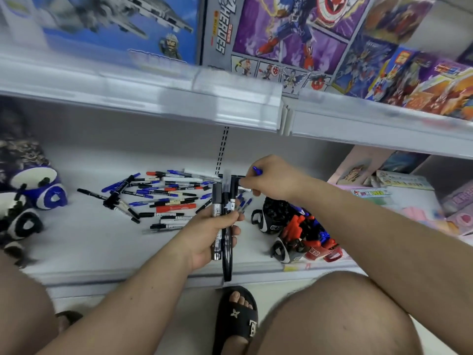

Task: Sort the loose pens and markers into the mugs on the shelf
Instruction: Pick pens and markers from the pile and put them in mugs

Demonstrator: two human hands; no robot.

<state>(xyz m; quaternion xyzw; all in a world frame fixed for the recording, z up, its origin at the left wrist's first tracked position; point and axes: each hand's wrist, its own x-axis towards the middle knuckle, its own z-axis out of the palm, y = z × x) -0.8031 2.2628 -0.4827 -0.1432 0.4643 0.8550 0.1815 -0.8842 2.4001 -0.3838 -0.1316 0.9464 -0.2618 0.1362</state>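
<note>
Your left hand sits at the centre of the view, its grip curled tight around a bundle of black markers held upright, with a few thin blue pens pinched against them at your fingertips. The bundle's lower ends hang past the front edge of the shelf.

Your right hand is at about 1 o'clock from the left one, over the back of the shelf, its grip closed on a blue pen whose end pokes out above your knuckles. Whether those fingers also touch the pens beneath them, you cannot tell.

The pile of loose pens and markers lies on the shelf at 10 o'clock from your left hand: blue, black and red ones crossing each other, a fat red marker near its front.

At 3 o'clock from your left hand stand the mugs: a black patterned mug furthest back, then a mug packed with red markers just in front of it, and a red mug nearest the shelf edge. More mugs, blue and black, lie at 9 o'clock, well apart from the pile.

Boxed toy sets fill the upper shelf at 12 o'clock.
</note>
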